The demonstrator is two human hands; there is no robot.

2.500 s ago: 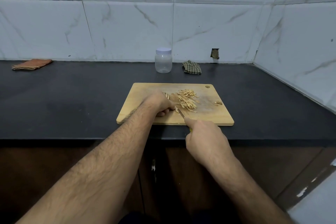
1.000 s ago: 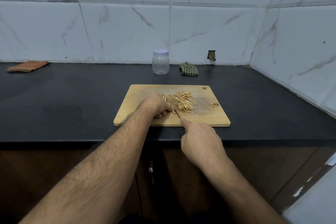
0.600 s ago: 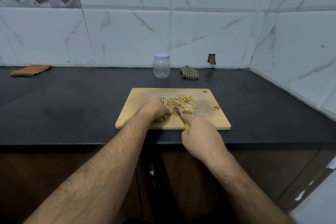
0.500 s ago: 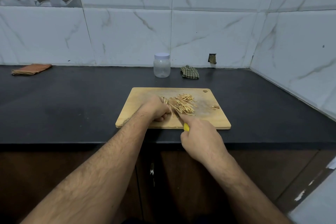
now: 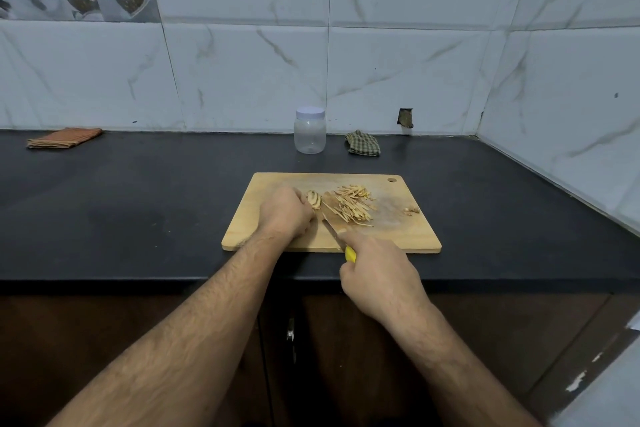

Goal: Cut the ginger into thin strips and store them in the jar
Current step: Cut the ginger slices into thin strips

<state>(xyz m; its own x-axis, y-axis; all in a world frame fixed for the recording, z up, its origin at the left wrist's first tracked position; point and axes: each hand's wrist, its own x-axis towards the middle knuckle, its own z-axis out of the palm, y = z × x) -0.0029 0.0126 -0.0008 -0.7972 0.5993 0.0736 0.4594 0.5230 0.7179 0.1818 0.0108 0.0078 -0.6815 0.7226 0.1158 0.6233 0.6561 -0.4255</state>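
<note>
A wooden cutting board (image 5: 408,236) lies on the black counter. My left hand (image 5: 285,213) curls over a stack of ginger slices (image 5: 314,199) and holds it down on the board. My right hand (image 5: 375,274) grips a yellow-handled knife (image 5: 334,235); its blade lies on the board just right of my left hand, forefinger along its back. A heap of thin ginger strips (image 5: 351,206) sits right of the blade. A clear plastic jar (image 5: 310,130) with a white lid, shut, stands behind the board by the wall.
Small ginger scraps (image 5: 410,210) lie near the board's right edge. A checked cloth (image 5: 363,143) sits right of the jar, an orange folded cloth (image 5: 64,138) at the far left. Tiled walls close the back and right side. The counter's front edge (image 5: 138,279) runs below the board.
The knife blade has pulled back from the ginger toward the board's front edge, leaving a gap between the slices and the strips. My left hand stays on the ginger.
</note>
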